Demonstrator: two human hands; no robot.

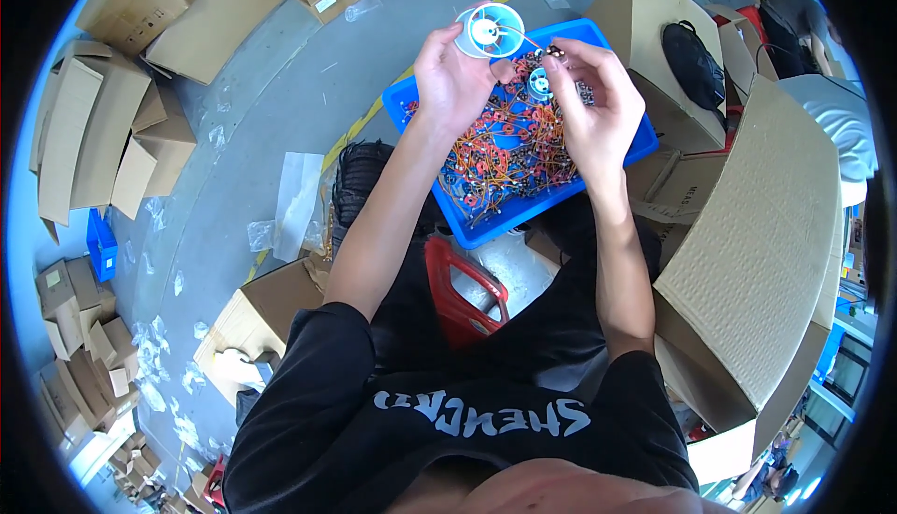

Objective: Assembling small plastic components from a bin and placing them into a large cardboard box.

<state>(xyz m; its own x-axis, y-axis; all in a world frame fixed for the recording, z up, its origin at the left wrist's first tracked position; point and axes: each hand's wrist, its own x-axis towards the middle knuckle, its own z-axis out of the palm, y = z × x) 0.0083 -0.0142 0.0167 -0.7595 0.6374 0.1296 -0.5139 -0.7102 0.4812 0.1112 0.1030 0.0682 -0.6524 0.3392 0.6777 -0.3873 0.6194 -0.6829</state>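
My left hand (447,84) holds up a white round plastic housing (492,30), with a pale blue inside and a white hub with spokes at its middle. Thin reddish and white wires (521,35) run from that hub toward my right hand (603,103). Between its thumb and forefinger, my right hand pinches a small dark part (555,50) at the wire ends; its exact kind is too small to tell. Below both hands is a blue plastic tray (517,220), heaped with small wired parts (509,154) in orange, red and black. Near my right thumb sits a small pale blue round piece (539,84).
A red plastic stool (458,299) shows between my legs. Large open cartons (747,234) stand close on my right, one bearing a black bag (693,65). More cartons (93,131) line the left. Plastic scraps (154,355) litter the grey floor. Another person (822,93) bends at far right.
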